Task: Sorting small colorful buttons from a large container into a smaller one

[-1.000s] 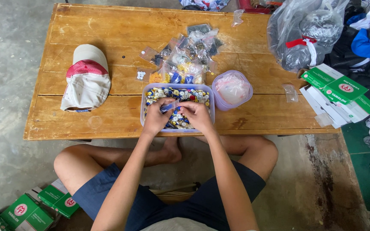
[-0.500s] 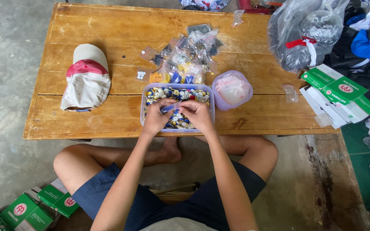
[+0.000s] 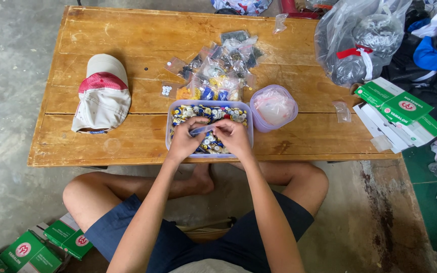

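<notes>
both the left hand (image 3: 184, 142) and right hand (image 3: 232, 137) pinch a small clear bag (image 3: 202, 130) over the button tub (image 3: 172, 132); best keep its mouth level and open.

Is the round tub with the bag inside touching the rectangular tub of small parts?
Cannot tell. In the head view the round tub sits right beside the rectangular tub at its far-right corner; rims look to meet, but no clear contact or gap shows.
</notes>
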